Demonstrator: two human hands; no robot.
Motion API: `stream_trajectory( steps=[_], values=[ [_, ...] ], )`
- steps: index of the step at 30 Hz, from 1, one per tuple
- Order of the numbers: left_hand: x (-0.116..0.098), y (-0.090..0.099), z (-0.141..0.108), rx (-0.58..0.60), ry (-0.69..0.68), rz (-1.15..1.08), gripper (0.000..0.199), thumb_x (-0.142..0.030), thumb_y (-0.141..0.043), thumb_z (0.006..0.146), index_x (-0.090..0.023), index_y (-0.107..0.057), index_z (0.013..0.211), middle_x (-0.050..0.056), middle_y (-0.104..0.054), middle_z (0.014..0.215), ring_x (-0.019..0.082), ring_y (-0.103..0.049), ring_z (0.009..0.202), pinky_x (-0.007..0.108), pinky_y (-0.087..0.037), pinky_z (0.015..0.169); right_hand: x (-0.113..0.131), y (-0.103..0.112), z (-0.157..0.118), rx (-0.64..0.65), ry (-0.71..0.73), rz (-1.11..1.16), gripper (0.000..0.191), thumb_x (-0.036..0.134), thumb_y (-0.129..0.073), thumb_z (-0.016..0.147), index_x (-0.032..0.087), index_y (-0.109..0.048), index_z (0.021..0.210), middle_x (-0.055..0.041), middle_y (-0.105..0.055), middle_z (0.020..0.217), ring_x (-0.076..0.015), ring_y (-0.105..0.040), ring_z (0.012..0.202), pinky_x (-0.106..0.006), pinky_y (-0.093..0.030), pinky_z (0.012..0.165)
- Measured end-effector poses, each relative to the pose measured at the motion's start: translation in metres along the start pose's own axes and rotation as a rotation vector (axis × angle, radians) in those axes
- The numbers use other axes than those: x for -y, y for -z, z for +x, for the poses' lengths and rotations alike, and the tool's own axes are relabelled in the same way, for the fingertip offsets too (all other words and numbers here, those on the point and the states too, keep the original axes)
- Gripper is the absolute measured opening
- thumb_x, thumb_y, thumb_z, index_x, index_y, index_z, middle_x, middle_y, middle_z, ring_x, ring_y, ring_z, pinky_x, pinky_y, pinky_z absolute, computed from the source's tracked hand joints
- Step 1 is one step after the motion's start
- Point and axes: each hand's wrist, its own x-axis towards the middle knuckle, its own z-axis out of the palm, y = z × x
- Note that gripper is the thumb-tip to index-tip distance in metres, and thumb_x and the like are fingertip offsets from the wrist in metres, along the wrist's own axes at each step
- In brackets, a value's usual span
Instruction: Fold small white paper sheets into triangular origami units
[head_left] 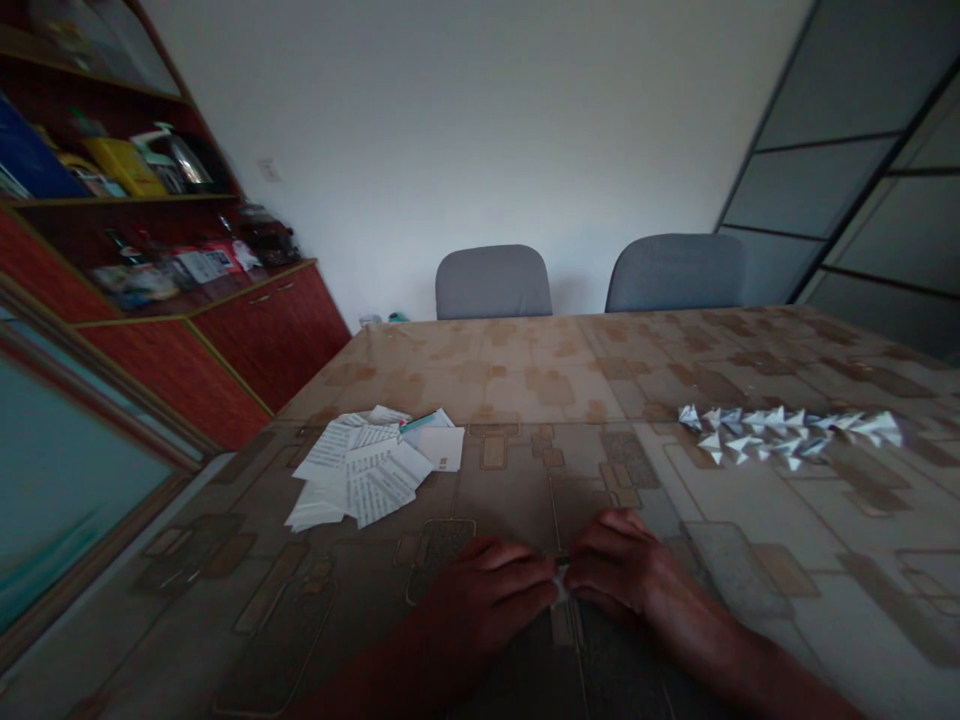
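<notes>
Near the front edge of the patterned table, my left hand and my right hand meet with fingers closed on a small piece of paper. Most of that paper is hidden by the fingers. Beyond my left hand lies a fanned pile of printed paper sheets, with a plainer white sheet at its right side. Over to the right, several small folded paper pieces with pointed tips stand in two rough rows.
The table has a patterned cover. Two grey chairs stand at its far side against the wall. At the left are a red-brown cabinet and shelves with a kettle and bottles.
</notes>
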Motion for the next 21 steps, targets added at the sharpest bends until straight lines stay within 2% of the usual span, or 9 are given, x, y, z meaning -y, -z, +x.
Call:
stream_trajectory(
  steps=[5, 8, 11, 15, 21],
  values=[
    [0.004, -0.001, 0.002, -0.050, 0.038, -0.083, 0.022, -0.021, -0.046, 0.100, -0.017, -0.061, 0.115, 0.006, -0.067, 0.119, 0.020, -0.057, 0.108, 0.035, -0.046, 0.092, -0.003, -0.001, 0.002, 0.021, -0.005, 0.025, 0.019, 0.026, -0.052, 0.098, 0.021, -0.067, 0.088, -0.0010, -0.068, 0.087, -0.0170, -0.055, 0.082, -0.031, -0.037, 0.075],
    [0.004, 0.006, 0.004, -0.170, 0.026, -0.111, 0.027, -0.024, -0.039, 0.102, -0.016, -0.063, 0.111, 0.008, -0.070, 0.112, 0.020, -0.060, 0.103, 0.035, -0.048, 0.088, -0.006, -0.003, 0.003, 0.013, -0.004, 0.037, 0.018, 0.026, -0.051, 0.099, 0.021, -0.067, 0.092, -0.0015, -0.069, 0.087, -0.0179, -0.055, 0.083, -0.031, -0.038, 0.075],
    [0.003, 0.014, 0.005, -0.250, 0.041, -0.109, 0.035, -0.026, -0.032, 0.103, -0.015, -0.063, 0.112, 0.010, -0.070, 0.109, 0.020, -0.061, 0.099, 0.035, -0.050, 0.085, -0.005, -0.004, 0.003, -0.028, -0.027, 0.045, 0.024, 0.025, -0.049, 0.100, 0.019, -0.067, 0.084, -0.0016, -0.067, 0.077, -0.0167, -0.055, 0.075, -0.030, -0.039, 0.071],
    [0.001, 0.013, 0.004, -0.248, 0.007, -0.120, 0.032, -0.024, -0.034, 0.102, -0.015, -0.063, 0.112, 0.010, -0.070, 0.109, 0.021, -0.060, 0.098, 0.035, -0.050, 0.084, 0.002, -0.004, 0.001, -0.046, -0.038, 0.031, 0.023, 0.024, -0.050, 0.099, 0.019, -0.066, 0.084, -0.0008, -0.065, 0.073, -0.0162, -0.054, 0.072, -0.029, -0.038, 0.067],
    [0.000, -0.002, 0.002, -0.167, -0.016, -0.051, 0.021, -0.020, -0.044, 0.100, -0.017, -0.066, 0.099, 0.007, -0.071, 0.096, 0.018, -0.061, 0.090, 0.032, -0.049, 0.081, 0.011, -0.003, -0.003, -0.017, 0.061, -0.115, 0.025, 0.028, -0.052, 0.099, 0.020, -0.064, 0.079, -0.0001, -0.064, 0.074, -0.0168, -0.053, 0.075, -0.030, -0.038, 0.070]
  ],
)
